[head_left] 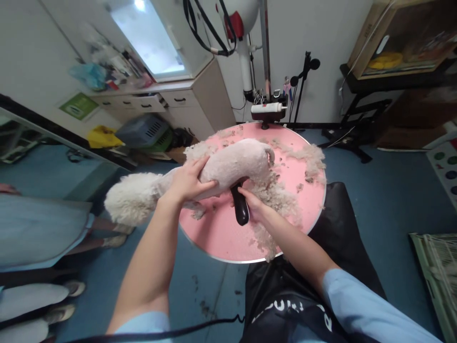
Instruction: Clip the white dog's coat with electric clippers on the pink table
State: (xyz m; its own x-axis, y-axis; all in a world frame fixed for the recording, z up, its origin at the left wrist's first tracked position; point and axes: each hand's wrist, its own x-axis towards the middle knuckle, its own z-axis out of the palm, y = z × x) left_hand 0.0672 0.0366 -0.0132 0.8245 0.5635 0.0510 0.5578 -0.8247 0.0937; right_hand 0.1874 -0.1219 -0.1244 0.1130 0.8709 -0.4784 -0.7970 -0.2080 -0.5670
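A white dog point(239, 162) stands on a round pink table point(210, 238), its body shorn short and its head still fluffy, facing left past the table's edge. Across the dog's shoulder and side my left hand point(191, 178) lies flat, fingers spread. My right hand point(252, 202) is wrapped round black hair clippers point(241, 209), whose front end is hidden under the dog's belly near the hind leg. Clumps of cut fur point(276, 197) lie beside and behind the dog.
A tool holder point(268, 112) with a white tube and scissors is fixed at the table's far edge, beside a metal post. Drawers point(178, 98) and a pet carrier point(144, 131) stand at left. Another person's legs point(103, 238) are close by the dog's head. A black cord point(200, 326) crosses low.
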